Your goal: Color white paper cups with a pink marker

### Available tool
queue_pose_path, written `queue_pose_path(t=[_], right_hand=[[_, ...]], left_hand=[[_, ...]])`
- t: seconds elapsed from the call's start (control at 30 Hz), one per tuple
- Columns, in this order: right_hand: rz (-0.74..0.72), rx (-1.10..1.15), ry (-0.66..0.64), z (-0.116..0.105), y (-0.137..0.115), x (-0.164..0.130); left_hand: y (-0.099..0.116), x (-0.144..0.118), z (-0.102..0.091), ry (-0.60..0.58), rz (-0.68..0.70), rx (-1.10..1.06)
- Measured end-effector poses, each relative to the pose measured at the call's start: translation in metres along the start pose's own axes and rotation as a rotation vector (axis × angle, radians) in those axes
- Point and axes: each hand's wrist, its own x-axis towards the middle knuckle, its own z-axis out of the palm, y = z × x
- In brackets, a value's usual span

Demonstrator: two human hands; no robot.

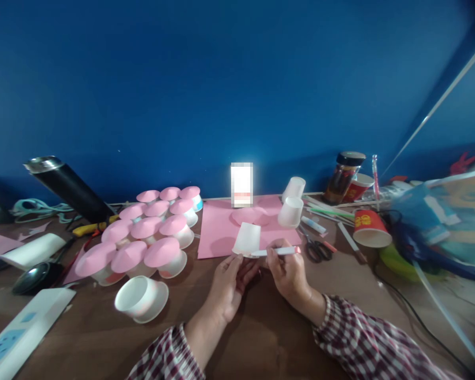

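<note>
My left hand (231, 282) has its fingers closed on the near edge of a white paper cup (248, 236), which is tilted over the pink paper. In my right hand (287, 272) is a white marker (281, 252) with a reddish end, its tip pointing left to the cup's near edge. Pink paper sheets (214, 232) lie beyond both hands, with a round pink piece (257, 216) on them. Two white paper cups (291, 212) stand upside down at the sheets' right side.
Several cups with pink cone tops (146, 228) stand in rows at the left, near an uncovered cup (136, 296). Scissors (319, 249), a glue tube (313, 225) and a red paper cup (371, 229) lie right. A black flask (69, 187) and power strip (27, 330) are left.
</note>
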Motion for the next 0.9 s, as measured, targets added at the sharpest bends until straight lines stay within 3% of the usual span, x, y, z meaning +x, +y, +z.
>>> queue_pose_path(t=[0.9], right_hand=[[0.001, -0.045, 0.047, -0.0028, -0.0001, 0.0029]], left_hand=[[-0.0013, 0.0005, -0.0027, -0.001, -0.012, 0.025]])
